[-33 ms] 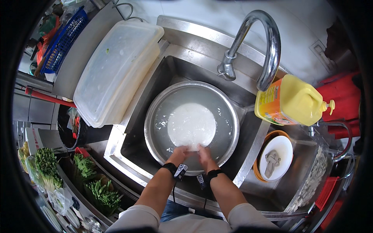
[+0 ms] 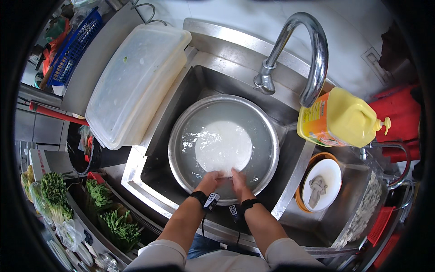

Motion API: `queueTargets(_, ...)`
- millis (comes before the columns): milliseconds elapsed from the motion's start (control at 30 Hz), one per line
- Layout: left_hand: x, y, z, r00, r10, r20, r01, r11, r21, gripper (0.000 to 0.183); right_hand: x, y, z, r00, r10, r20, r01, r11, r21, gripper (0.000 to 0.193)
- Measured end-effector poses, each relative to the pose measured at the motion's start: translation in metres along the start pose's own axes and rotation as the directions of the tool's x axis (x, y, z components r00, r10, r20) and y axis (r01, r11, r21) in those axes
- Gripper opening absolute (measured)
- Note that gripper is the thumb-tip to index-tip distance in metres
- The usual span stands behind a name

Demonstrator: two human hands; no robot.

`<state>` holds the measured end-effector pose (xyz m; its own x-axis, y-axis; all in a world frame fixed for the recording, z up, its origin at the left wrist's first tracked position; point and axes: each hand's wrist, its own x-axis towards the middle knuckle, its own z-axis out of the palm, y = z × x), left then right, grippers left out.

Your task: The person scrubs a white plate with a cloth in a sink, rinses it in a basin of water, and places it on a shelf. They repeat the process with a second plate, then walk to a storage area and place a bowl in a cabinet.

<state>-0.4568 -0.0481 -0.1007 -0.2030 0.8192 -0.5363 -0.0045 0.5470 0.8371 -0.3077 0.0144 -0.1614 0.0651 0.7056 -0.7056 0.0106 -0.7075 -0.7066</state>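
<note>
A round white plate (image 2: 224,146) lies under the cloudy water in a wide metal basin (image 2: 172,152), which stands in the larger sink bowl. At the plate's near edge, my left hand (image 2: 210,182) and my right hand (image 2: 239,181) dip side by side into the water. Both hands are closed on that edge, with the right thumb lying over the rim. The water hides most of the fingers. A band with a small tag circles each wrist.
A curved tap (image 2: 312,50) rises behind the basin. To the right stand a yellow pump jug (image 2: 346,118) and a white bowl (image 2: 333,181) with a grey cloth (image 2: 317,188). A lidded plastic box (image 2: 136,81) is at left, green vegetables (image 2: 120,226) lower left.
The glints and ripples on the water have shifted. My hands stay at nearly the same place on the plate's near edge.
</note>
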Motion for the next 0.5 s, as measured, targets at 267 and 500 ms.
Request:
queueTargets(267, 0.031, -0.008, -0.030, 0.998, 0.068, -0.003, -0.063, 0.940, 0.336, 0.015, 0.026, -0.054, -0.020, 0.987, -0.163, 0.008, 0.131, 0.762, -0.634, 0.022)
queueTargets(500, 0.036, -0.026, 0.018, 0.822, -0.507, 0.259, 0.526, 0.503, -0.685, 0.027, 0.000, -0.025, 0.001, 0.992, 0.099, 0.084, -0.105, 0.992, 0.064, 0.026)
